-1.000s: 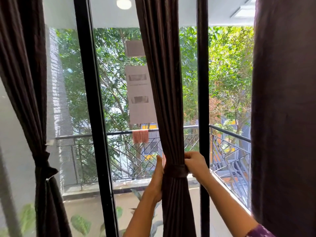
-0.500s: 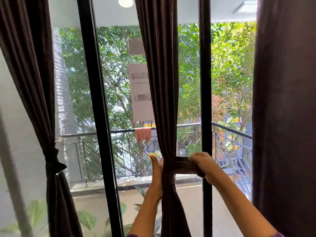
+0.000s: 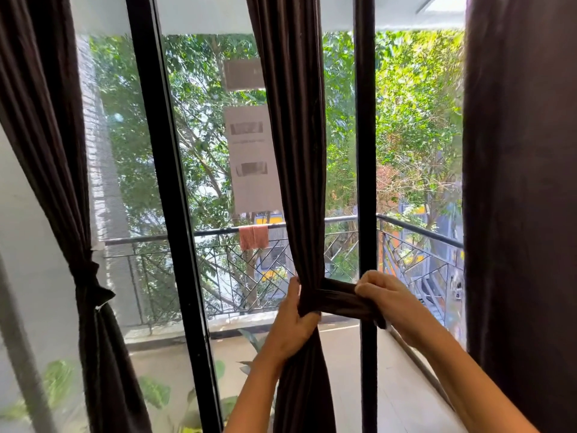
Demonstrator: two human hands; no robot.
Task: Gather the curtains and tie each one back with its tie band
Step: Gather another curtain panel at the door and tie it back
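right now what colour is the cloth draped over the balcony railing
Salmon pink cloth, best seen in the head view.

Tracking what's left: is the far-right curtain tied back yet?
No, the far-right curtain hangs wide and ungathered from top to bottom of the view.

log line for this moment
step: tying middle curtain | left hand: grips its gather | right hand: holds tie band taut | left curtain: tied

Both my forearms reach up from below. My left hand (image 3: 292,320) grips the curtain (image 3: 293,151), fingers wrapped round it; my right hand (image 3: 387,300), level beside it, is fisted on the tie band (image 3: 340,300).
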